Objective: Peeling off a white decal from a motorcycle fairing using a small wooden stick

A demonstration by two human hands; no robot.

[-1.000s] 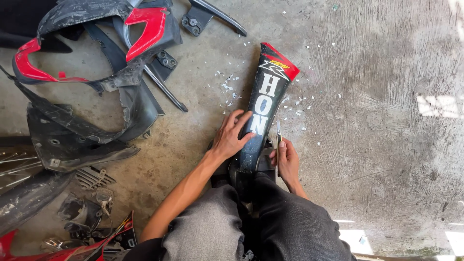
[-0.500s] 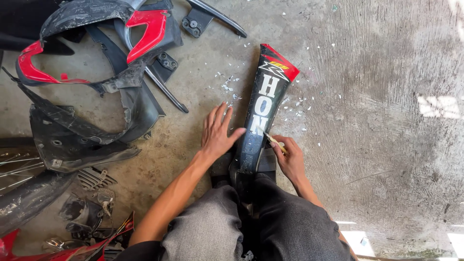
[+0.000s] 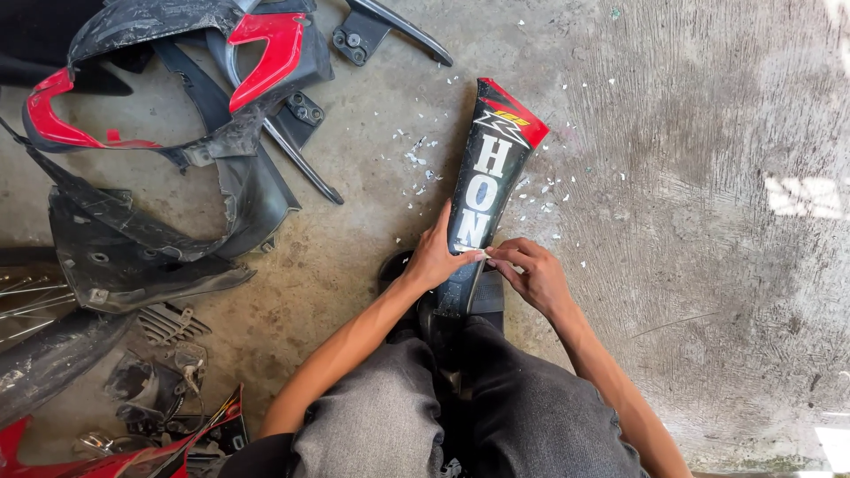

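Both hands meet low on the black-and-red panel (image 3: 482,190), which lies on the concrete floor (image 3: 691,221) between the person's knees. The left hand (image 3: 436,258) braces its edge, fingers curled against it. The right hand (image 3: 531,273) pinches a pale bit of sticker (image 3: 482,255) at the lettering. White flakes (image 3: 416,159) litter the floor; broken panels (image 3: 168,133) are piled left.
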